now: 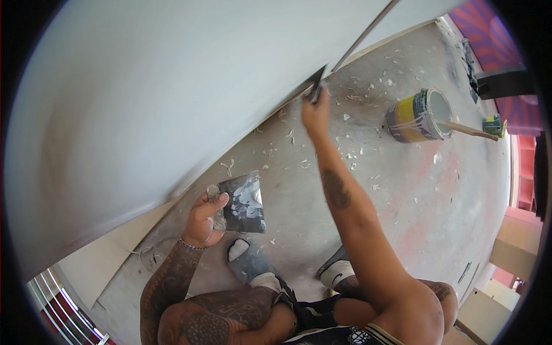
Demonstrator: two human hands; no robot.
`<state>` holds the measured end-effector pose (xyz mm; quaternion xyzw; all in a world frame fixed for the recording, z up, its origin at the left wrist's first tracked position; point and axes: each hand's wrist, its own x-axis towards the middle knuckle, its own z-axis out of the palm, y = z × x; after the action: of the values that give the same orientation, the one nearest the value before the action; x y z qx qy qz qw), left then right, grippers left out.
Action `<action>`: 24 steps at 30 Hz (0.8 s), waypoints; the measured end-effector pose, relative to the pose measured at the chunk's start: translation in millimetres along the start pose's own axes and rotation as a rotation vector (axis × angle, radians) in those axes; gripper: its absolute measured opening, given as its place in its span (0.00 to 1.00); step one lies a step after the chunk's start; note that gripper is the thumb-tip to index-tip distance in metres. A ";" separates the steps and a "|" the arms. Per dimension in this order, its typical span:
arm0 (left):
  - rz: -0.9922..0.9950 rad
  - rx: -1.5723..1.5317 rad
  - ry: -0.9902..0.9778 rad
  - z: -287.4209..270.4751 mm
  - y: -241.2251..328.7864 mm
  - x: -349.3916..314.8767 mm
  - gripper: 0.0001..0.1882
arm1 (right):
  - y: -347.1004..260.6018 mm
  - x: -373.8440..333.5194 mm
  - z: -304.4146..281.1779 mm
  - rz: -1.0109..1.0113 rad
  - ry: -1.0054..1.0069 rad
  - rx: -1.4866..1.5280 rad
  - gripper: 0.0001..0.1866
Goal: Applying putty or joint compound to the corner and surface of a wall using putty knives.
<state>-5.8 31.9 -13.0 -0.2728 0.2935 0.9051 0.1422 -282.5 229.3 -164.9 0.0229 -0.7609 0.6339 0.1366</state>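
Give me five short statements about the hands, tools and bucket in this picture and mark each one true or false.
1. The left hand holds a flat metal plate smeared with white filler. True.
2. The right hand rests on a knee. False: it presses a dark putty knife at the base of the white wall.
3. The yellow-and-grey bucket stands upright. False: it lies tipped.
4. A wooden stick pokes from the bucket. True.
5. The grey concrete floor is swept clean. False: white scraps litter it.

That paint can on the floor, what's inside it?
The open paint can shows a pale whitish filling at its mouth, and a wooden stick pokes out over the rim. The can wall hides how deep the filling goes and the stick's lower end.
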 end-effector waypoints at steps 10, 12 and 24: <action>0.048 0.043 0.028 17.8 -0.3 -1.2 0.14 | -13.4 25.7 -59.6 0.185 -0.016 0.104 0.20; 0.020 0.048 0.014 7.5 -3.2 -1.1 0.17 | -9.9 49.6 -61.6 0.167 -0.053 0.021 0.20; 0.063 0.081 0.033 5.4 1.1 -1.9 0.18 | -4.6 22.3 -24.2 0.106 -0.060 -0.134 0.27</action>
<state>-7.0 34.1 -7.7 -0.2723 0.3408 0.8918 0.1197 -298.6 255.0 -151.3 -0.0078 -0.8053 0.5872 0.0812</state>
